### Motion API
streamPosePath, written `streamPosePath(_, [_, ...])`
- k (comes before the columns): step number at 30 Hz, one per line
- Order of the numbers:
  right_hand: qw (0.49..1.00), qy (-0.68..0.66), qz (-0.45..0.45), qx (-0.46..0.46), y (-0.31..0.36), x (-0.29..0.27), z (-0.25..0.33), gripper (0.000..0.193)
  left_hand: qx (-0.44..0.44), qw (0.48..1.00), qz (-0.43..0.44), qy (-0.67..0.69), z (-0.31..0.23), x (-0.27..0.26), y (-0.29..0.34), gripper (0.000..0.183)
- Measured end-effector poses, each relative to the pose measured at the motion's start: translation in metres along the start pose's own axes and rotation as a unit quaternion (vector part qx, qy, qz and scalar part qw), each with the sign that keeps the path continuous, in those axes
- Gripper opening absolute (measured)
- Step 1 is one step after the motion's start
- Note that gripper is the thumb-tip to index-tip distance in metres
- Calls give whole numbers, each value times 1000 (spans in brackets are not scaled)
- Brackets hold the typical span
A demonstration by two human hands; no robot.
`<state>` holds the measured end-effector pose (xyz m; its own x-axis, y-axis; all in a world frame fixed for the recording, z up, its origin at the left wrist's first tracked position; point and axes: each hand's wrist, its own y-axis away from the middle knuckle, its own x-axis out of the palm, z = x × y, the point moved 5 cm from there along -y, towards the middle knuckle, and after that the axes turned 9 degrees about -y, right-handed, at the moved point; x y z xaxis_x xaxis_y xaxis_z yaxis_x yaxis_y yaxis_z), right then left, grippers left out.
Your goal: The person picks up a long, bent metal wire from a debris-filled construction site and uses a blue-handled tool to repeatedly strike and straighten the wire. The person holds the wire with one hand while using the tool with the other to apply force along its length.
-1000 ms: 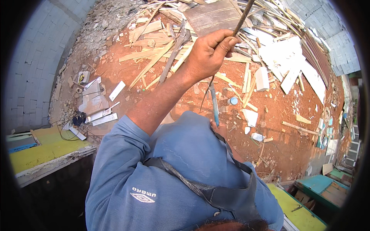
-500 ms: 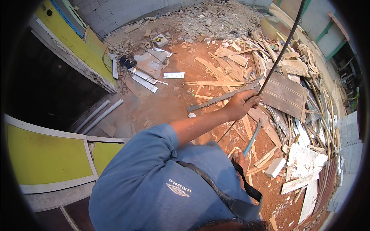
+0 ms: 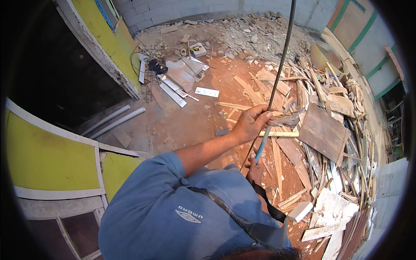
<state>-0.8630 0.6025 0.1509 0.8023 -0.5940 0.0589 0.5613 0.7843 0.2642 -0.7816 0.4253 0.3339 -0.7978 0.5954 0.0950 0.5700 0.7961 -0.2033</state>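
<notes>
My left hand (image 3: 252, 125) is closed round a long, thin dark rod (image 3: 284, 50). The rod rises past the top of the view, and its lower part runs down beside my body. Just below, my right hand (image 3: 255, 170) grips a blue bar-shaped tool (image 3: 261, 148). The upper end of this tool reaches the rod right by my left fingers; whether it touches the rod I cannot tell. Behind both hands shows a pale yellow strip (image 3: 284, 134), partly hidden by them. A black strap (image 3: 271, 208) hangs across my front near my right forearm.
A large heap of broken boards (image 3: 325, 128) covers the ground on the right. Rubble (image 3: 247, 37) lies along the grey block wall (image 3: 182, 12). White planks (image 3: 173, 94) and two grey pipes (image 3: 117, 123) lie at left, near a dark doorway (image 3: 52, 73). A white block (image 3: 300, 211) sits at lower right.
My right hand has come up and leftward, bringing the blue tool to the rod beside my left hand. My left hand has shifted left and slightly down, and the rod stands more upright.
</notes>
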Motion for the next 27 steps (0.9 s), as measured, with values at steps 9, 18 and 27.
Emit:
streamPosePath(9, [998,15,57,7,-71,64,-38,33,17,992,-47,115,-25,-94,-40,29])
streamPosePath(18, [986,163,42,18,-104,104,-75,37,-131,977,-129,105,62,-236,-88,33])
streamPosePath(27, [973,222,38,58,-146,142,-101,34,-326,916,-209,100,165,-340,-62,27])
